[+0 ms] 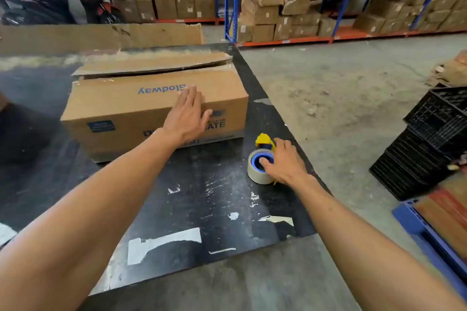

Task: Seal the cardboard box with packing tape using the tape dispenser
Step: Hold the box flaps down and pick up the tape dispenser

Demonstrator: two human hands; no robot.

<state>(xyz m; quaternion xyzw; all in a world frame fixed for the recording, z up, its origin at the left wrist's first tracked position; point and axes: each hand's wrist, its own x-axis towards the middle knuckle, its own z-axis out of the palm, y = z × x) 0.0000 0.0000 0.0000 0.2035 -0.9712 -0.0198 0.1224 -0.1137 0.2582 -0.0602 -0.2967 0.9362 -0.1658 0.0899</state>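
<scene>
A cardboard box (pixel 154 111) sits toward the far edge of a black bench (pixel 197 199), its top flap raised and unsealed. The left hand (pixel 188 115) lies flat, fingers straight, on the box's near top edge. Near the bench's right edge, the right hand (pixel 284 159) grips the tape dispenser (pixel 261 159), thumb tucked inside the roll's blue core.
</scene>
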